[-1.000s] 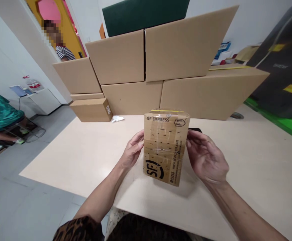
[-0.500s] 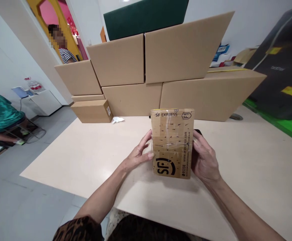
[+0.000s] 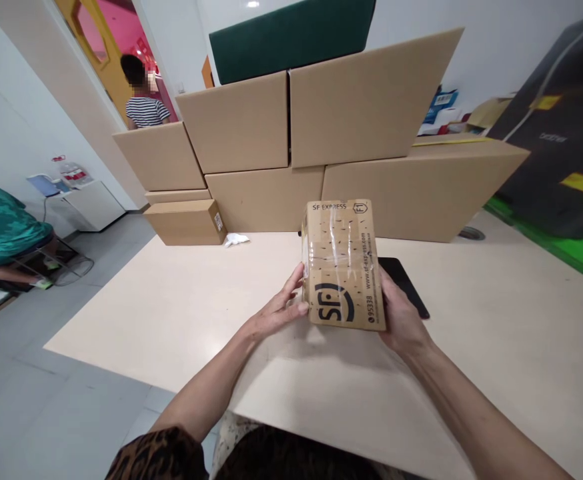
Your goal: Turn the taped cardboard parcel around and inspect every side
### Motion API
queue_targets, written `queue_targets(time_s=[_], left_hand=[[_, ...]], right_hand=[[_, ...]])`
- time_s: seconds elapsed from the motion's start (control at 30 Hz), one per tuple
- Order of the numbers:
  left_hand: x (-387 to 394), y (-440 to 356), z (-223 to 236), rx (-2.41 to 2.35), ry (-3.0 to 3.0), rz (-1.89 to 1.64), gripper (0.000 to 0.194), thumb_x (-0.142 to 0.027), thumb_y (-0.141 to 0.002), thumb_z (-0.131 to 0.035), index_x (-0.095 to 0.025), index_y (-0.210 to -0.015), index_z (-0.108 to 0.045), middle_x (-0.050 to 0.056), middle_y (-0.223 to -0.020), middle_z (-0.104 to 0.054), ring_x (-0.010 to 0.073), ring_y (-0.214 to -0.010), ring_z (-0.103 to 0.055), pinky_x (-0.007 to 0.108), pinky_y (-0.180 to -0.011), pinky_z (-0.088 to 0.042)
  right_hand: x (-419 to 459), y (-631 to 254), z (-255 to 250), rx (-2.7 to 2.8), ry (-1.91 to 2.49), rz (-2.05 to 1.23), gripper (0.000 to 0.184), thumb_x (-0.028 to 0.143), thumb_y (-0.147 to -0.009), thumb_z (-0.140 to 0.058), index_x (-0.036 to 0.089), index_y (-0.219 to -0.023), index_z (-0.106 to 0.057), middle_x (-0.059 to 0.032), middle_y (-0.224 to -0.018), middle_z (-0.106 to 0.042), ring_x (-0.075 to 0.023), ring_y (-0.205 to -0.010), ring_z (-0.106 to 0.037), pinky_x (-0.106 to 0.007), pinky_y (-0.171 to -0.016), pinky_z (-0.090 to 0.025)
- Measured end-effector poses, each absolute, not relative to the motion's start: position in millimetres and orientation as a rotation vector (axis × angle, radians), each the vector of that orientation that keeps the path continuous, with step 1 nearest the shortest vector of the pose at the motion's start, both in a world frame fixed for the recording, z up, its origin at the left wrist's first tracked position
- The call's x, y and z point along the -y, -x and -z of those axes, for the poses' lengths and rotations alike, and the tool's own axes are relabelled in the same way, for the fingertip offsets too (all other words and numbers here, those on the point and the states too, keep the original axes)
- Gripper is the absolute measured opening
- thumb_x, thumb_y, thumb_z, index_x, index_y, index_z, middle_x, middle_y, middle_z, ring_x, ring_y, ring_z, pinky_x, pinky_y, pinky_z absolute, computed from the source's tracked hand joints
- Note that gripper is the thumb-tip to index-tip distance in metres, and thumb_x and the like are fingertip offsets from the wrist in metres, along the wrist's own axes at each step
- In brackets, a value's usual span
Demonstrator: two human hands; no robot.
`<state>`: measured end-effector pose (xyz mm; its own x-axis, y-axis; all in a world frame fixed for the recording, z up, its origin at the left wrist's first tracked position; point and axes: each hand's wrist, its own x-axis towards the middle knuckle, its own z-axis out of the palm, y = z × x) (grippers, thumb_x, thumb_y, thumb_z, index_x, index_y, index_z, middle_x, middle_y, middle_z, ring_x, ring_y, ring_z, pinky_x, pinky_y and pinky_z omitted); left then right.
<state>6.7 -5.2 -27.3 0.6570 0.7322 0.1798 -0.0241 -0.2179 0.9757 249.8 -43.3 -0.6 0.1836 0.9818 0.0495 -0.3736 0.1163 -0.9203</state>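
Observation:
Between my two hands is a small brown cardboard box with "SF EXPRESS" print and shiny clear tape across its face. My left hand holds its left side, the thumb at the lower left edge. Along the right side, my right hand grips the box, and its fingertips are hidden behind it. The printed face is tilted towards me. A flat black object, like a phone or small tablet, lies on the pale table just beyond my right hand.
Large cardboard boxes form a wall along the table's back, a dark green box on top. A smaller brown box and crumpled white paper sit at back left. One person stands behind; another sits at left.
The box has tipped and risen slightly away from me between my hands, and more of the black object shows. The person behind has turned and moved right.

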Motion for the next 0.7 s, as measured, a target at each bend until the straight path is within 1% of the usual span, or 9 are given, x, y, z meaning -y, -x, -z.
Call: queue_targets(time_s=[0.1,0.17,0.27,0.33,0.43,0.53,0.6,0.7], left_hand=[[6,-3,23,-0.569,-1.673,-0.724,0.108,-0.071,-0.092,-0.068,-0.039,-0.175,-0.006,0.009,-0.186,-0.010,0.0455,-0.169,-0.015,0.069,-0.133,-0.016],[6,-1,20,-0.569,-1.678,-0.734,0.110,-0.071,-0.091,-0.069,-0.038,-0.175,-0.006,0.010,-0.185,-0.012,0.0458,-0.169,-0.012,0.067,-0.133,-0.016],[5,0,19,-0.553,-1.698,-0.774,0.113,-0.071,-0.088,-0.073,-0.037,-0.175,-0.009,0.012,-0.184,-0.019,0.0468,-0.168,-0.015,0.066,-0.131,-0.018],[4,1,20,-0.544,-1.712,-0.807,0.117,-0.070,-0.084,-0.077,-0.038,-0.175,-0.010,0.013,-0.184,-0.021,0.0470,-0.168,-0.017,0.066,-0.130,-0.019],[4,3,21,-0.544,-1.722,-0.838,0.116,-0.066,-0.084,-0.080,-0.042,-0.174,-0.011,0.011,-0.183,-0.024,0.0455,-0.169,-0.017,0.066,-0.130,-0.019],[6,4,19,-0.520,-1.736,-0.901,0.113,-0.064,-0.084,-0.081,-0.045,-0.173,-0.014,0.008,-0.183,-0.026,0.0443,-0.169,-0.017,0.066,-0.130,-0.017],[8,3,16,-0.482,-1.745,-0.976,0.112,-0.063,-0.083,-0.082,-0.046,-0.172,-0.018,0.007,-0.182,-0.027,0.0436,-0.169,-0.018,0.064,-0.132,-0.013],[12,1,9,-0.412,-1.735,-1.091,0.110,-0.063,-0.083,-0.083,-0.042,-0.172,-0.023,0.008,-0.181,-0.031,0.0410,-0.169,-0.019,0.059,-0.135,-0.007]], right_hand=[[43,-252,-2,0.733,0.994,-1.272,0.050,0.071,-0.086,-0.074,0.039,-0.123,-0.078,0.0035,-0.140,-0.077,-0.0298,-0.143,-0.064,-0.045,-0.109,-0.062],[41,-254,0,0.678,1.050,-1.325,0.050,0.072,-0.085,-0.073,0.039,-0.122,-0.078,0.0024,-0.134,-0.080,-0.0310,-0.138,-0.068,-0.044,-0.095,-0.066],[39,-257,3,0.670,1.074,-1.313,0.048,0.074,-0.084,-0.072,0.039,-0.117,-0.078,0.0005,-0.128,-0.082,-0.0319,-0.131,-0.071,-0.040,-0.075,-0.066],[38,-260,3,0.701,1.052,-1.266,0.048,0.075,-0.085,-0.070,0.038,-0.115,-0.077,-0.0003,-0.126,-0.083,-0.0317,-0.128,-0.072,-0.038,-0.068,-0.065],[39,-264,0,0.766,1.010,-1.218,0.047,0.074,-0.089,-0.066,0.037,-0.115,-0.076,-0.0015,-0.120,-0.084,-0.0308,-0.122,-0.075,-0.039,-0.068,-0.064],[40,-267,-5,0.805,0.942,-1.211,0.047,0.074,-0.091,-0.062,0.036,-0.114,-0.077,-0.0031,-0.116,-0.083,-0.0294,-0.115,-0.077,-0.040,-0.074,-0.066],[42,-267,-7,0.823,0.902,-1.187,0.049,0.073,-0.094,-0.058,0.036,-0.119,-0.076,-0.0039,-0.120,-0.083,-0.0291,-0.112,-0.078,-0.042,-0.077,-0.067],[46,-264,-6,0.859,0.864,-1.128,0.048,0.070,-0.097,-0.054,0.037,-0.126,-0.074,-0.0033,-0.134,-0.079,-0.0286,-0.114,-0.077,-0.042,-0.074,-0.066]])
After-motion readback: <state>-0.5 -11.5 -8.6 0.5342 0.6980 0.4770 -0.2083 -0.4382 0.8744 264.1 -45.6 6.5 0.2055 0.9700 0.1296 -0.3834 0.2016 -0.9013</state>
